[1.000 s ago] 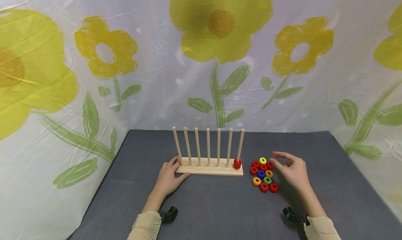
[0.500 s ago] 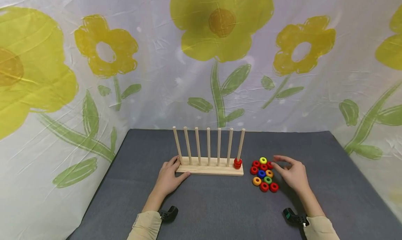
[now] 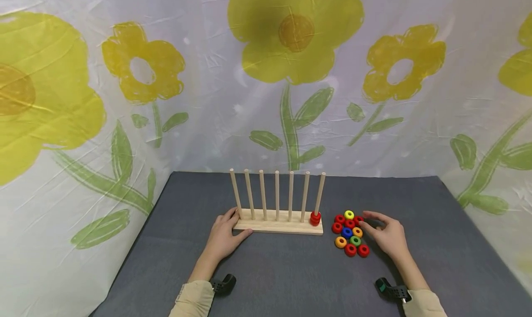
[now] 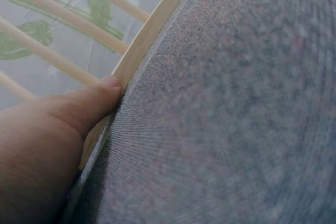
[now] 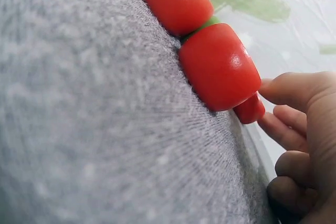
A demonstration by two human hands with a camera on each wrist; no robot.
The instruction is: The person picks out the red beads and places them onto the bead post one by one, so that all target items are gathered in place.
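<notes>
"What are your hands doing?"

"My left hand holds the left end of the peg rack, thumb on its front edge; over to the right of the rack, my right hand pinches one red ring between its fingers."

"Where are the other rings?"

"Bunched to the right of the rack, red, yellow, orange, blue and green; they lie flat on the grey counter; two red rings sit on the rack's right-end peg."

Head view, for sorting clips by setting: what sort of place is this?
Probably a staged booth: flowered sheeting rises behind and beside a dark table bearing a wooden peg rack and colored rings.
</notes>
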